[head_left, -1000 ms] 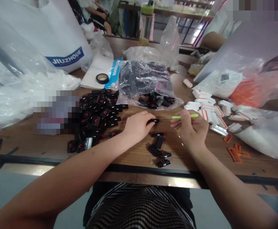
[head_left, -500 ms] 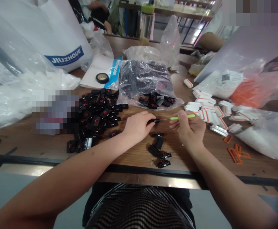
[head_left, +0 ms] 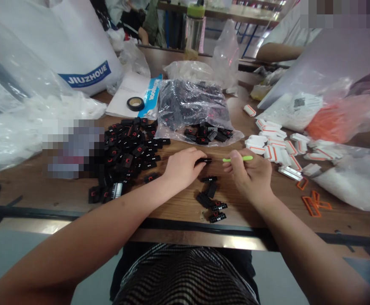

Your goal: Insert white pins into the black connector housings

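Observation:
My left hand pinches a black connector housing just above the wooden table, its end pointing right. In my right hand is a thin pick with a bright green handle. Its fine metal tip points left toward the held housing; whether it touches is too small to tell. Several more black connector housings lie in a loose column below my hands, some with rows of square holes facing me. Left of my left hand a large heap of black housings with red clips covers the table.
A clear bag of black housings lies beyond my hands. White connectors with orange strips and loose orange frames are at right. A tape roll rests on a notebook. A bottle stands behind; other people sit across.
My right hand has moved slightly left with the green-handled pick, whose handle is now closer to the held housing. My left hand stays nearly in place.

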Demonstrator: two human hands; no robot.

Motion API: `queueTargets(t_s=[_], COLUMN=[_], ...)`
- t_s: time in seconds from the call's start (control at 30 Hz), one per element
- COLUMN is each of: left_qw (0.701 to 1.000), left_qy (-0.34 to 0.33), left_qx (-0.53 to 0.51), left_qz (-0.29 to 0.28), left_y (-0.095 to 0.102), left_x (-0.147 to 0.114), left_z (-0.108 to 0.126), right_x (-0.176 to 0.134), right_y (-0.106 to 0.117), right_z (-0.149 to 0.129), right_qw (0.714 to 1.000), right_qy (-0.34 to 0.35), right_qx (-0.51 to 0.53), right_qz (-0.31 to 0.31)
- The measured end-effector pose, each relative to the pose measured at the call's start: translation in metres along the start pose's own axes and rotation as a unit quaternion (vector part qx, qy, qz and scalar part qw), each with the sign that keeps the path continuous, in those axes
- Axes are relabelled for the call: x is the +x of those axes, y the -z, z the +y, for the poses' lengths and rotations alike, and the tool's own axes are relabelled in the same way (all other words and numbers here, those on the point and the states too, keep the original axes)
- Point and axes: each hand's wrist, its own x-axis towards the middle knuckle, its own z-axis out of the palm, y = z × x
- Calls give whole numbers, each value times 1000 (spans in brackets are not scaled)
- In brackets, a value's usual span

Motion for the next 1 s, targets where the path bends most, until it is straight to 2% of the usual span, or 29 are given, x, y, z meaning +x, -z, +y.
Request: queueTargets(t_s=[0.07, 0.17, 0.33, 0.47, 0.57, 0.77, 1.0], left_qw=[1000, 1000, 1000, 1000, 1000, 1000, 1000], left_qy=[-2, -3, -7, -11, -11, -6, -7], left_qx=[6, 7, -2, -2, -2, -7, -5], left_qz=[-1, -6, -6, -1, 1, -8, -5], left_y=[1, 1, -1, -2, -2, 0, 0], left_x=[0, -1, -1, -1, -1, 0, 1], left_z=[0, 1, -1, -3, -3, -2, -2], right_x=[-2, -5, -3, 1, 2, 1, 1], right_y=[2, 1, -2, -2, -2, -2, -4], right_z=[-1, -1, 3, 5, 4, 2, 5], right_qw=[999, 999, 997, 994, 994, 987, 985], right_qy=[17, 18, -41, -77, -74, -66, -76], right_qx=[-34, -37, 54, 74, 75, 117, 135], right_qz=[-11, 5, 40, 31, 31, 83, 75])
